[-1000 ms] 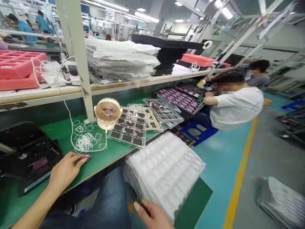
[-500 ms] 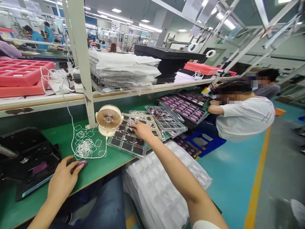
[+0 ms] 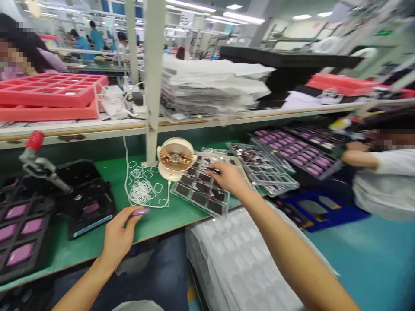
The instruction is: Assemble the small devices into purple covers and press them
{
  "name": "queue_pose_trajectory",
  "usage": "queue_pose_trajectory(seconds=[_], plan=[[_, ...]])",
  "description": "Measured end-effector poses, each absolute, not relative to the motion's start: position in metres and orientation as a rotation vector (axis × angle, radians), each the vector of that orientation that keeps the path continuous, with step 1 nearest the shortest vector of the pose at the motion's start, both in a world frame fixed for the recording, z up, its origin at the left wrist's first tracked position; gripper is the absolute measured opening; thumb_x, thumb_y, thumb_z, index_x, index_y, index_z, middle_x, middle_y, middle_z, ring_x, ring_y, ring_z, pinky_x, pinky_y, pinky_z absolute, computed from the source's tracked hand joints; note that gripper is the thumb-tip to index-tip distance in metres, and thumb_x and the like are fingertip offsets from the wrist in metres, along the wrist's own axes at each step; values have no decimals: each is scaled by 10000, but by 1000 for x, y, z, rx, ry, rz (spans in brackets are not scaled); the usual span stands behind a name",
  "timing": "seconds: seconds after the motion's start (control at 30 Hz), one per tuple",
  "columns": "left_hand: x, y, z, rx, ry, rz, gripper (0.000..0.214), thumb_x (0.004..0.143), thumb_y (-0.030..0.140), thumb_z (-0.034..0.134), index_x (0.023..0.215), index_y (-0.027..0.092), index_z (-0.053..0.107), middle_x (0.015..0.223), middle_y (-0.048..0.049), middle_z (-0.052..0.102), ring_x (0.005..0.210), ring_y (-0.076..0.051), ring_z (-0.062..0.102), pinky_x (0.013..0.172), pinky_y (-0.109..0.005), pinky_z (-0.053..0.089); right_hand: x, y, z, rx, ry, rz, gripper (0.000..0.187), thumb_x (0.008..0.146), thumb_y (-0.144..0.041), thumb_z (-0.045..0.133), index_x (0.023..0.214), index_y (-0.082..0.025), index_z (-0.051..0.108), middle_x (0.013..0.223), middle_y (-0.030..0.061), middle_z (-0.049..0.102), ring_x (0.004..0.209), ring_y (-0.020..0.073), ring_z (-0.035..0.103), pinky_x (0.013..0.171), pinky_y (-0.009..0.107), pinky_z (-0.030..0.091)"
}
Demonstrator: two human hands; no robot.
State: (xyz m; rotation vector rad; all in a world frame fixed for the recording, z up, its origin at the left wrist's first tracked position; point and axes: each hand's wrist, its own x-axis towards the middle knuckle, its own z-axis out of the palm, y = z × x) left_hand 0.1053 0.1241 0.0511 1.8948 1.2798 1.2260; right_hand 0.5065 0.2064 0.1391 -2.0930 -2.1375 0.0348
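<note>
My left hand [image 3: 119, 235] rests on the green bench near its front edge and pinches a small flat purple part [image 3: 140, 212] between thumb and fingers. My right hand [image 3: 228, 177] reaches out over a clear compartment tray [image 3: 201, 190] of dark square parts, fingers curled with their tips down in the tray; what they grip is hidden. A small beige desk fan [image 3: 175, 157] stands just left of that tray. A black fixture [image 3: 84, 204] with a purple part in it lies left of my left hand.
A coiled white cable [image 3: 140, 192] lies by the fan. A black tray of purple parts [image 3: 17, 233] sits far left. More clear trays [image 3: 262, 166] and dark trays of purple parts [image 3: 298, 151] run right toward a seated co-worker [image 3: 382, 177]. Stacked white blister trays [image 3: 243, 263] sit by my knee.
The view has swung left. My right hand went from the blister stack by my knee up to the clear tray. My left hand stays shut on the purple part.
</note>
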Motion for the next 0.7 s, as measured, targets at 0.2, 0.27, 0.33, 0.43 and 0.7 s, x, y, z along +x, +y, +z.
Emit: queue_pose_trajectory(seconds=[0.2, 0.27, 0.33, 0.43, 0.7], plan=[[119, 116, 65, 1921, 1132, 1211, 204, 1068, 217, 616, 1174, 282, 778, 1141, -17, 803, 1059, -191, 755, 949, -291, 587, 381, 108, 127, -1200, -1757, 575, 80, 1021, -319, 765, 992, -249, 786, 959, 28, 767, 792, 178, 714, 643, 243, 541], [118, 115, 66, 1974, 1083, 1232, 217, 1063, 179, 612, 1195, 265, 762, 1137, -30, 801, 1057, -193, 755, 955, -295, 591, 350, 94, 122, -1036, -1760, 608, 85, 1028, -238, 751, 1098, -266, 793, 985, 26, 762, 834, 168, 721, 707, 245, 566], [116, 114, 66, 2040, 1046, 1260, 242, 1055, 146, 613, 1227, 254, 744, 1140, -39, 800, 1058, -196, 757, 972, -307, 596, 334, 92, 117, -975, -1806, 592, 193, 1041, -178, 719, 1189, -277, 790, 1036, 36, 758, 902, 168, 729, 783, 258, 578], [110, 112, 65, 2153, 1032, 1334, 314, 1034, 82, 616, 1279, 245, 724, 1168, -52, 796, 1083, -202, 756, 1020, -335, 599, 324, 97, 111, -986, -1787, 633, 199, 1049, -195, 703, 1195, -280, 809, 1055, 48, 759, 921, 178, 727, 805, 276, 577], [99, 107, 54, 2329, 1136, 1530, 569, 964, -47, 635, 1461, 230, 647, 1294, -118, 736, 1206, -243, 716, 1075, -415, 607, 297, 92, 88, -1478, -1273, 1132, 360, 866, -567, 867, 944, -216, 839, 720, 8, 701, 574, 157, 524, 556, 278, 441]])
